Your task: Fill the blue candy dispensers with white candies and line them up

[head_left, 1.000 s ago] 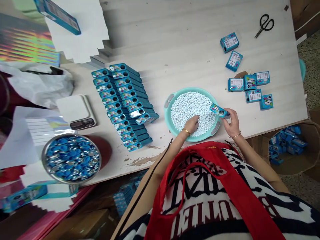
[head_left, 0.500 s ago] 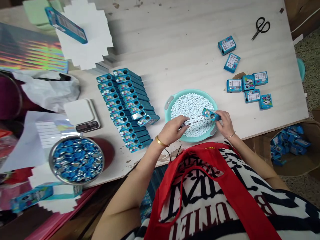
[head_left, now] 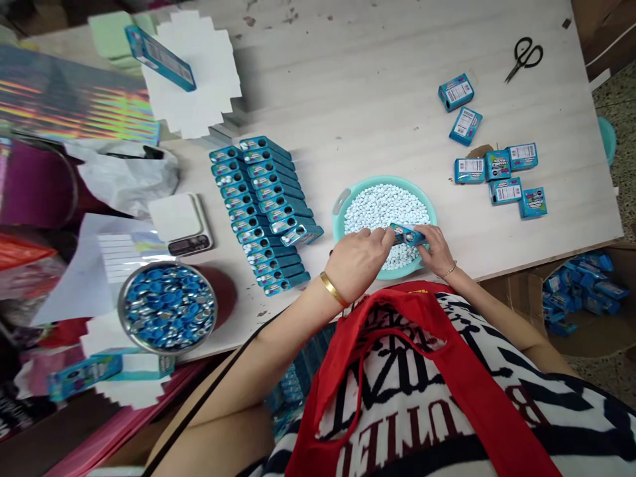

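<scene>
My right hand (head_left: pixel 437 250) grips a small blue candy box (head_left: pixel 408 234) over the right side of a turquoise basin (head_left: pixel 338 232). White candies (head_left: pixel 380 205) fill the basin. My left hand (head_left: pixel 362 260), with a gold bangle at its wrist, is closed with its fingertips against the left end of the box. What those fingers hold is mostly hidden; only a dark sliver shows. Left of the basin stand two rows of blue candy boxes (head_left: pixel 272 177) with round holes in their tops, and white candies show in some.
Several blue boxes (head_left: pixel 497 164) and black scissors (head_left: pixel 523 58) lie at the right. On the left are a white scale (head_left: pixel 181 215), a metal pot (head_left: pixel 216 311) of blue and silver pieces, and a stack of white card (head_left: pixel 193 73). A carton (head_left: pixel 596 331) of blue boxes stands beyond the table edge.
My left hand has moved right, up to the box. The box in my right hand has shifted slightly left and down. The whole view has moved a little.
</scene>
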Demonstrator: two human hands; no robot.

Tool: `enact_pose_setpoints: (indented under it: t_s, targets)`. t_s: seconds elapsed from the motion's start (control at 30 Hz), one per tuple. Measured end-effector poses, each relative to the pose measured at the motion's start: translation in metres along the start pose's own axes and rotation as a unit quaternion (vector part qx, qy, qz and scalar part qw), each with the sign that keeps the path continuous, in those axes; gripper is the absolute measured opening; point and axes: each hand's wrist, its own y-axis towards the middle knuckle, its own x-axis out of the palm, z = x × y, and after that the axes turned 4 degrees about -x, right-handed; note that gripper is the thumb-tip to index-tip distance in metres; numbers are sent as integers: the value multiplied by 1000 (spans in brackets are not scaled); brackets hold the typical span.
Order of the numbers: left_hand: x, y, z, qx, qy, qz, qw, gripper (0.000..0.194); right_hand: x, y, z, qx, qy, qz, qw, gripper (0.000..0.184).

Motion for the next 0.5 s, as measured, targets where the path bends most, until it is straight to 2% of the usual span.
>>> enact_pose_setpoints:
  t_s: [0.07,0.13,0.23,0.27,0.4,0.43,0.5]
  targets:
    - [-1,-5,-12,10,-32,18,999,27,1,-1,-1,14,28,6,1000,36]
    - [5,-7,-26,28,-98,50,994,35,3,-1,-3,24,69,6,997,36]
    - [28,-3,-40,46,-182,96,977,60,11,-1,-11,24,133,-17,991,40]
    - [39,-2,-43,45,-194,95,975,62,15,-1,-15,21,150,-32,988,40]
    - [81,-5,-56,22,-213,54,975,36,34,7,-28,3,178,-85,980,41]
    - [89,-10,-62,13,-223,67,972,33,37,10,-30,-1,177,-92,980,47]
    - [100,-27,-79,-21,-238,139,961,32,39,15,-29,-1,169,-89,981,60]
